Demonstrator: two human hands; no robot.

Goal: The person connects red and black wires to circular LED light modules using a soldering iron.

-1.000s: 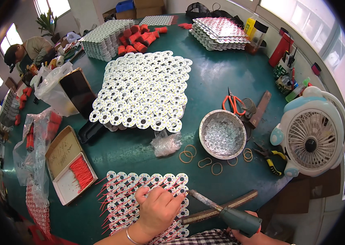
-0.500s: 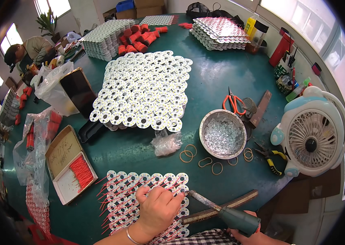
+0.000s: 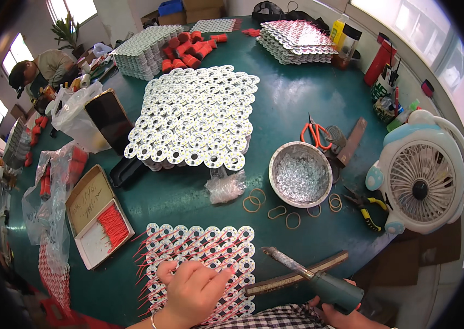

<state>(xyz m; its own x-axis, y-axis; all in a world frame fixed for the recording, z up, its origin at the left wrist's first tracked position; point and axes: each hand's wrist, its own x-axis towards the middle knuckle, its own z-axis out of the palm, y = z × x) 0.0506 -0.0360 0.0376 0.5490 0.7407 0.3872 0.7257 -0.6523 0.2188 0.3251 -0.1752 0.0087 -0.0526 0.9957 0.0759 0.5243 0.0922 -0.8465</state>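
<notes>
My left hand [image 3: 196, 290] rests over a panel of round white LED boards [image 3: 155, 241] with thin red wires lying slantwise across it. Its fingers are bent and its fingertips close together at the panel's right part; whatever is between them is hidden. In my right hand [image 3: 339, 315], at the lower right, is a soldering iron [image 3: 333, 290] with a green handle. The iron's metal tip points up and left, off the panel's right edge and apart from it. Under the iron's shaft lies a long narrow bar [image 3: 262, 287].
An open box of red wires [image 3: 114, 227] is left of the panel. Farther back stands a stack of LED panels [image 3: 193, 120]. A bowl of shiny bits [image 3: 300, 175], rubber bands [image 3: 292, 220], orange-handled scissors [image 3: 315, 135], yellow-handled pliers [image 3: 372, 211] and a fan [image 3: 421, 181] lie right. A person [image 3: 45, 71] sits far left.
My left hand has moved left and down over the panel. The soldering iron has shifted right and its tip has come away from the board beside my fingertips.
</notes>
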